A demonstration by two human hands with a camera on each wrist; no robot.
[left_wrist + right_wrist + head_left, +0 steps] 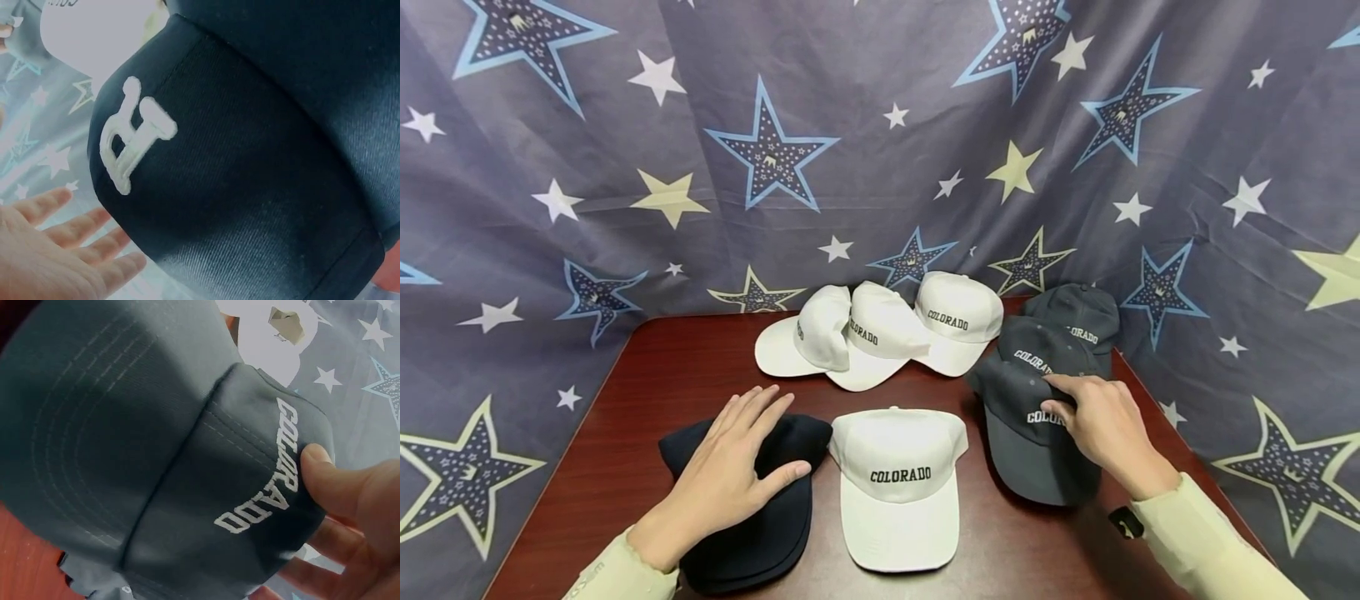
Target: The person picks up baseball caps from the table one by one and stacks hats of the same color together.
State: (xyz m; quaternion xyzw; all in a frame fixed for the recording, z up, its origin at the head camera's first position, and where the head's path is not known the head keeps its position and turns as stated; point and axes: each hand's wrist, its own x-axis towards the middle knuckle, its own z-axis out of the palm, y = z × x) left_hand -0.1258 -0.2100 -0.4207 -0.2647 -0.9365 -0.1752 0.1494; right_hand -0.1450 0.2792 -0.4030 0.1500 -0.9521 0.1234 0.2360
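Note:
My left hand (pixel 718 479) is over a navy cap (pixel 763 546) at the front left, fingers spread and straight. In the left wrist view, white raised lettering (pixel 128 134) shows on this cap's front, with the fingertips beside its crown. At the right, my right hand (pixel 1108 421) pinches the crown of a dark grey cap (pixel 1037 471) lettered COLORADO. The right wrist view has the thumb (pixel 319 459) on the crown by the lettering, the other fingers partly hidden behind. Between the hands sits a white COLORADO cap (pixel 901 525), brim toward me.
Behind the gripped cap stand more dark grey caps (pixel 1075 308), overlapping in a row. White caps (pixel 958 317) line the back of the reddish-brown table (pixel 677 358). A star-patterned cloth (pixel 865 125) hangs around the table's back and sides.

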